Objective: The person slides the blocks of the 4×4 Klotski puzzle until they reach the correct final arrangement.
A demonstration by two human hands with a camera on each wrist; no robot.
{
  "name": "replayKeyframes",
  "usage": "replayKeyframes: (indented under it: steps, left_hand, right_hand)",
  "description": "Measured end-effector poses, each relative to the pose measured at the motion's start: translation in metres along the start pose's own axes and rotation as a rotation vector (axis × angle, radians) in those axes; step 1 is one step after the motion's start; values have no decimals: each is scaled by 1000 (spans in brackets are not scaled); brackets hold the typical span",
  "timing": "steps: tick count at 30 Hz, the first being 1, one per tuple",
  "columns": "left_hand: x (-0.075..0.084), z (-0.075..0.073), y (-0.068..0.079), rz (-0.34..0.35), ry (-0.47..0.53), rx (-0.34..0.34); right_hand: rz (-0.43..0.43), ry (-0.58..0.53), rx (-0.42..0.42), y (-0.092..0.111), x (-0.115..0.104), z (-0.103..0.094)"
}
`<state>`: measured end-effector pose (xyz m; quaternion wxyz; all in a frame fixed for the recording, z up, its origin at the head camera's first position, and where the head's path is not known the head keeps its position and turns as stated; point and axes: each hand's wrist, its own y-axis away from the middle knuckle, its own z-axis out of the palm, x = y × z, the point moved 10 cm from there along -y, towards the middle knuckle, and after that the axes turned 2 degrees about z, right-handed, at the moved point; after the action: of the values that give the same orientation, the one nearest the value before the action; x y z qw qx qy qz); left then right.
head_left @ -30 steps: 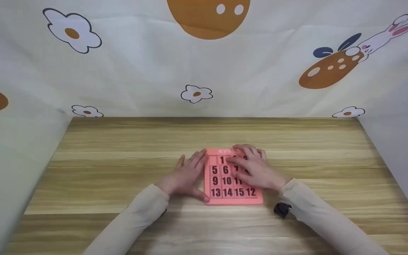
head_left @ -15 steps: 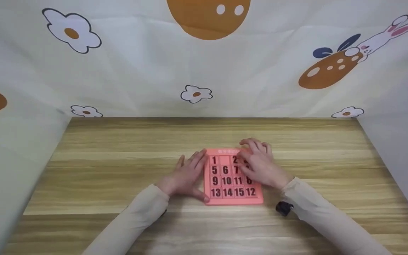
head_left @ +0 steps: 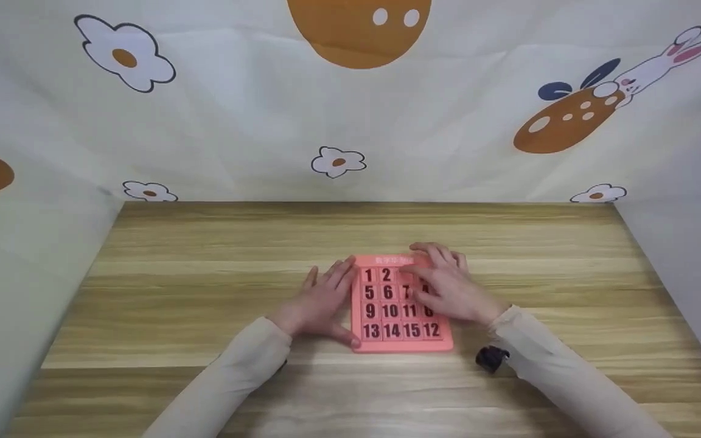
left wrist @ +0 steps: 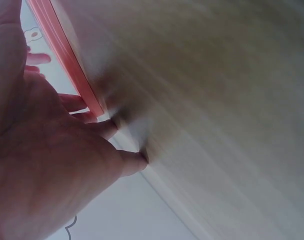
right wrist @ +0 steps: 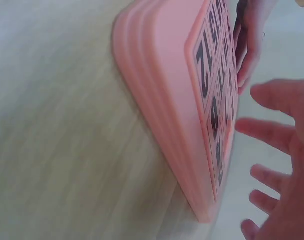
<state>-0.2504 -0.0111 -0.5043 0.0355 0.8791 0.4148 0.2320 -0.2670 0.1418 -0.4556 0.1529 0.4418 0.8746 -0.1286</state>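
A pink sliding number puzzle (head_left: 402,346) lies flat on the wooden table, black numerals on its square tiles. Along its left side rests my left hand (head_left: 320,304), fingers extended against the upper edge and thumb at the lower left corner. The left wrist view shows its fingertips by the puzzle's pink side (left wrist: 67,55) and on the tabletop. My right hand (head_left: 451,289) reaches over the upper right tiles, its index fingertip just right of the 2 tile (head_left: 386,275). It covers the top row's right end. In the right wrist view its fingers spread over the puzzle (right wrist: 172,95).
The wood-grain table (head_left: 204,243) extends around the puzzle. Behind it hangs a pale cloth (head_left: 235,121) printed with flowers, orange shapes and a rabbit, with walls at both sides. A black object (head_left: 491,359) sits at the right cuff.
The 1 tile has slid left into the top left corner, then the 2 tile has slid left beside it. My right hand has shifted right, then slightly back left. My left hand has stayed put.
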Motion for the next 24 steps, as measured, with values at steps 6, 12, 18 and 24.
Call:
replayKeyframes:
  steps: [6, 12, 18, 24]
  left_hand:
    - [1, 0, 0, -1, -6, -1]
    - [0, 1, 0, -5, -6, -7]
    - [-1, 1, 0, -6, -7, -10]
    - [0, 1, 1, -5, 37, -11]
  right_hand:
    - [133, 110, 180, 10, 23, -25]
    - [57, 55, 82, 15, 23, -12]
    - [-60, -3, -26, 17, 11, 0]
    - [-109, -75, 20, 24, 12, -9]
